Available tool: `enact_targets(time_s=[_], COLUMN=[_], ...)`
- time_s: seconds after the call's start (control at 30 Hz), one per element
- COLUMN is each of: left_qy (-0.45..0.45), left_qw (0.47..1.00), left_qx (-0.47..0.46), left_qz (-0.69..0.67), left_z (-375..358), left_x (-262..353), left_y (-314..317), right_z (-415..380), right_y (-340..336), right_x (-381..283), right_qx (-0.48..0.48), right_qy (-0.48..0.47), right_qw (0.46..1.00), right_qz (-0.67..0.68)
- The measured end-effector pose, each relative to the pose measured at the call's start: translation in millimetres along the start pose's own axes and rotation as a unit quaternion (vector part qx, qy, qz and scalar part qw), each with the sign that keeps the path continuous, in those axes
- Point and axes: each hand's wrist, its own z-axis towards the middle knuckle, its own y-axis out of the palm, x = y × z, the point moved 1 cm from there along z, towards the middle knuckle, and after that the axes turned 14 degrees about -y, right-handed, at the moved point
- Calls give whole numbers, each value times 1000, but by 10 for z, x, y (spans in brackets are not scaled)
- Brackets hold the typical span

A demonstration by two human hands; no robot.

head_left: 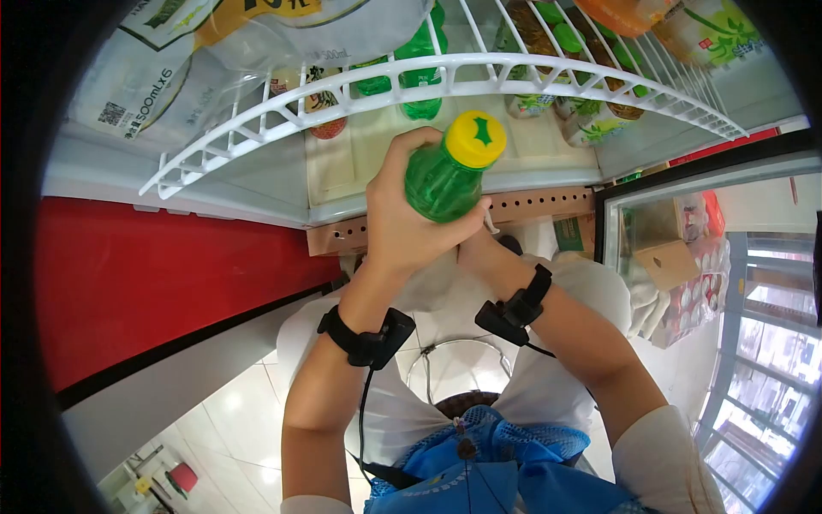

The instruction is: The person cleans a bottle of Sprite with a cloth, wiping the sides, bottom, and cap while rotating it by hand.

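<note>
My left hand (396, 206) is wrapped round a green plastic bottle (438, 184) with a yellow cap, which carries a green mark on top. The bottle is tilted, its cap toward the shelf, and its lower part is out of sight. Just under the bottle, my right hand (476, 250) is closed and mostly hidden behind the left. A small scrap of whitish material (491, 221) shows at its fingers; what it is, I cannot make out. A white wire shelf (411, 67) in an open fridge curves just beyond the bottle.
Several green bottles (422, 81) and drinks with green caps (569, 38) stand in the fridge. Plastic-wrapped packs (171, 77) sit on the shelf at upper left. A red panel (163, 283) lies left, the open glass door (685, 163) right, with wrapped cans (698, 287) beyond.
</note>
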Motion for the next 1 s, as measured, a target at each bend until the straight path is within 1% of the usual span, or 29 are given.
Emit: enact_targets(time_s=[0.03,0.07,0.1,0.13,0.17,0.2,0.23,0.27,0.3,0.37,0.43,0.47,0.5,0.53,0.57,0.6,0.63,0.7,0.73,0.77,0.8,0.83,0.9,0.93,1.0], left_qy=[-2,-2,-7,-12,-12,-41,-70,-88,-89,-136,-119,-46,28,29,-78,-186,-187,-139,-133,-133,-52,30,40,50,60], left_qw=[1000,1000,999,997,997,995,991,989,989,960,963,986,996,996,980,945,944,949,961,961,986,997,997,996,996], left_qx=[-24,-27,-34,-41,-42,-29,-15,-14,-15,-54,-52,-17,18,16,54,91,91,72,65,63,32,1,-14,-25,-36], left_qz=[-4,-6,-38,-70,-71,-90,-109,-114,-114,-238,-237,-162,-85,-86,-172,-254,-255,-274,-232,-232,-153,-72,-69,-64,-62], left_z=[-2,1,8,13,21,29,30,23,23,34,62,107,141,142,126,105,88,48,12,-13,-39,-60,-64,-53,-18], left_x=[0,-9,-20,-33,-53,-83,-106,-114,-94,-46,-54,-100,-87,-71,-75,-75,-76,-29,28,10,-4,-6,-1,14,50], left_y=[10,16,8,-7,-33,-74,-112,-135,-140,-140,-141,-162,-182,-202,-230,-237,-220,-161,-129,-123,-94,-69,-58,-59,-102], right_z=[18,35,55,79,92,87,70,58,62,107,201,230,257,306,355,359,343,283,278,274,264,251,234,218,167], right_y=[-11,-28,-50,-60,-64,-32,9,36,23,-50,-131,-209,-258,-335,-451,-464,-448,-342,-293,-251,-255,-286,-308,-288,-222], right_x=[-7,-21,-10,39,78,50,22,12,48,194,283,306,301,323,359,322,308,294,301,297,294,308,299,296,303], right_qx=[-18,-35,-32,-11,9,9,9,9,10,1,11,46,81,81,133,184,185,190,190,193,196,199,169,170,199], right_qy=[5,9,7,79,150,149,182,215,214,146,140,121,102,100,90,81,81,118,118,74,29,27,-42,-45,-112], right_qw=[1000,999,999,991,969,969,966,962,962,966,963,967,970,970,979,979,979,974,974,978,980,979,985,984,961], right_qz=[11,21,20,109,196,197,182,167,168,214,230,219,208,208,124,39,38,41,43,9,-25,-25,-20,-22,-155])
